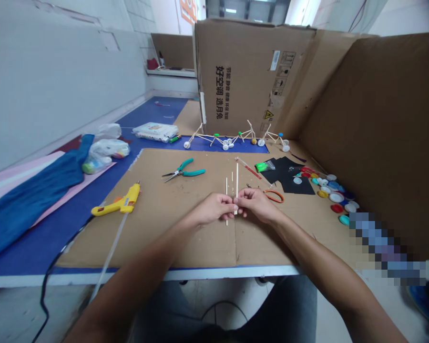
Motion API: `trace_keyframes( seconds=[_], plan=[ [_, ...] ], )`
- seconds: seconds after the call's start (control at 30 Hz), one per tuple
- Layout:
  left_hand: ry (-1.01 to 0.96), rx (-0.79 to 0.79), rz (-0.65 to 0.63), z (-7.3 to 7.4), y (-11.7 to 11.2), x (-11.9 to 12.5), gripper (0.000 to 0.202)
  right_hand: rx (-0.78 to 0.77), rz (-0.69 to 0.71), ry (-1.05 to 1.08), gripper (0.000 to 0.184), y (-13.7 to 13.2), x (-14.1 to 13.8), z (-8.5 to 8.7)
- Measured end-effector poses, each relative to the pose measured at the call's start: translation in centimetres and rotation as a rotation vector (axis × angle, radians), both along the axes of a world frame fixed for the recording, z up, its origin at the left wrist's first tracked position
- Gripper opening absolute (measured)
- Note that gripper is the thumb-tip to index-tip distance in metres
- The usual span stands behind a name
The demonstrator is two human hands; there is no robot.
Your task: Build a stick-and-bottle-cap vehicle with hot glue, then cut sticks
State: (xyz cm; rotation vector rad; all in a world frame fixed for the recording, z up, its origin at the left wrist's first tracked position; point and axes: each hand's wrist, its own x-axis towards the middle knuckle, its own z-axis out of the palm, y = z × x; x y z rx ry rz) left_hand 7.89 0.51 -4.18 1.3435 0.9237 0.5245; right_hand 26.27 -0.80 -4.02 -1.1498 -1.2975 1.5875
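Note:
My left hand (pixel 214 209) and my right hand (pixel 255 202) meet over the cardboard sheet, fingers closed in a pinch. Between their fingertips a pale wooden stick (pixel 237 181) stands nearly upright in view. Another thin wooden stick (pixel 226 189) passes behind the fingers of my left hand; whether it is held or lies on the cardboard, I cannot tell. A shorter stick (pixel 232 177) shows between these two. Just beyond my right hand are orange-handled scissors (pixel 274 196), their blades partly hidden.
Teal-handled pliers (pixel 184 170) and a yellow glue gun (pixel 121 202) lie to the left. Stick frames with cap wheels (pixel 214 140) stand at the back. Black sheets (pixel 289 176) and several bottle caps (pixel 336 196) lie right, beside a tall cardboard wall (pixel 379 124).

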Motion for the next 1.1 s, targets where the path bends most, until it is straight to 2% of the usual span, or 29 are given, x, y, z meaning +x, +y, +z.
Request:
trace_keyframes(
  seconds=[0.43, 0.77, 1.1],
  plan=[
    [-0.009, 0.010, -0.001, 0.20, 0.02, 0.00, 0.019, -0.030, -0.012, 0.029, 0.039, 0.01, -0.02, -0.02],
    [-0.008, 0.036, 0.004, -0.21, 0.14, -0.03, 0.021, -0.012, -0.014, 0.045, 0.038, -0.02, -0.14, -0.14],
    [-0.076, 0.081, 0.106, -0.36, -0.24, 0.78, 0.024, 0.076, -0.159, 0.083, 0.041, 0.08, -0.63, -0.01]
  ],
)
